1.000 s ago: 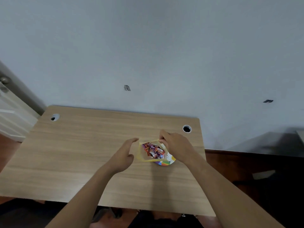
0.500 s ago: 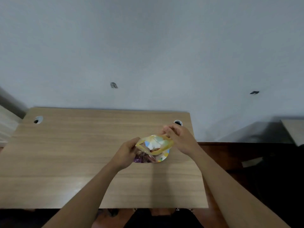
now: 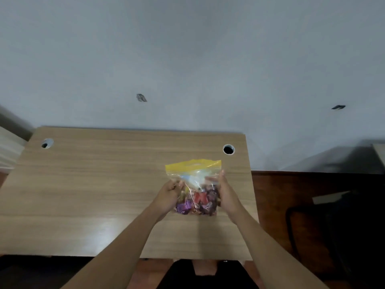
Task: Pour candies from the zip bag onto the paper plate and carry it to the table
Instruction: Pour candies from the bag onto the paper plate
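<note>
Head view: zip bag (image 3: 194, 185) is held upright above the desk (image 3: 93, 184), yellow zip strip up, candies (image 3: 198, 202) sunk at the bottom. Left hand (image 3: 168, 196) is pinched shut on its left edge; right hand (image 3: 226, 195) is cupped against its right side. Paper plate cannot be made out.

A single wide-angle view is looking out from the person's head, facing forward and tilting down. It is sitting above the near edge of a wooden desk (image 3: 87, 184), so both forearms are reaching away from the bottom corners toward the middle. The left hand (image 3: 167, 197) and right hand (image 3: 227, 195) are appearing close to the lens, just below centre. The desk is filling the lower half, its edges bowing with lens distortion. A pale wall (image 3: 187, 59) is filling the upper half. Dark floor (image 3: 291, 205) is showing at the right.
</note>
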`<state>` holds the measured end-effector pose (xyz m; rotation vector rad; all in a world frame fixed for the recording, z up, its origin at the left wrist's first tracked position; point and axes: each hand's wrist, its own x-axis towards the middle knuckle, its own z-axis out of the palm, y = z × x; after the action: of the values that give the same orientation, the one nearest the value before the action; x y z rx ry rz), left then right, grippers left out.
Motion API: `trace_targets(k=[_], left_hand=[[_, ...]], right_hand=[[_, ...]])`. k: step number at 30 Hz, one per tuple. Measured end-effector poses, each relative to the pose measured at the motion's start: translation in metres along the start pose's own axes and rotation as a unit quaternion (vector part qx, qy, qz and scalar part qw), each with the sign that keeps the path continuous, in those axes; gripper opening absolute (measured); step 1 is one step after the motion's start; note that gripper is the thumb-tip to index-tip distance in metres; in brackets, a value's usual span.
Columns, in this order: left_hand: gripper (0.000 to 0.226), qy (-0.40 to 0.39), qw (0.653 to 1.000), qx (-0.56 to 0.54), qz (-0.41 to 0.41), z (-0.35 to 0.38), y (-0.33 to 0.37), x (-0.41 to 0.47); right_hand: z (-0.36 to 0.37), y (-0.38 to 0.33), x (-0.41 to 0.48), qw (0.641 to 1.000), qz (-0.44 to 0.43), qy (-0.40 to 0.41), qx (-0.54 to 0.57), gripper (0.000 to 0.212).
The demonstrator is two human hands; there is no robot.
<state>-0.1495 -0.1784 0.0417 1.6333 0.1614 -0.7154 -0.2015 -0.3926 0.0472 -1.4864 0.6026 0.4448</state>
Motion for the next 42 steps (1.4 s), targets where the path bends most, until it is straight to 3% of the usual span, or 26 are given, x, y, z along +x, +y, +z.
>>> trace_targets(k=[3,7,13,29,42], left_hand=[[0.038,0.033,0.999,0.009,-0.028,0.011,-0.012,0.01],[0.014,0.04,0.995,-0.007,-0.087,0.022,-0.02,0.019],[0.015,-0.016,0.997,-0.015,-0.076,0.033,-0.035,0.03],[0.029,-0.008,0.986,0.08,-0.147,0.033,-0.073,0.065],[0.015,0.021,0.98,0.058,-0.187,0.033,-0.081,0.07]], right_hand=[[-0.002,0.017,0.011,0.996,-0.019,0.006,-0.092,0.083],[-0.007,0.037,0.024,0.99,-0.006,-0.001,-0.138,0.072],[-0.01,0.048,0.043,0.985,0.018,0.021,-0.17,0.042],[-0.005,0.074,0.078,0.965,0.082,0.017,-0.249,0.042],[-0.008,0.085,0.086,0.965,0.086,0.002,-0.248,0.041]])
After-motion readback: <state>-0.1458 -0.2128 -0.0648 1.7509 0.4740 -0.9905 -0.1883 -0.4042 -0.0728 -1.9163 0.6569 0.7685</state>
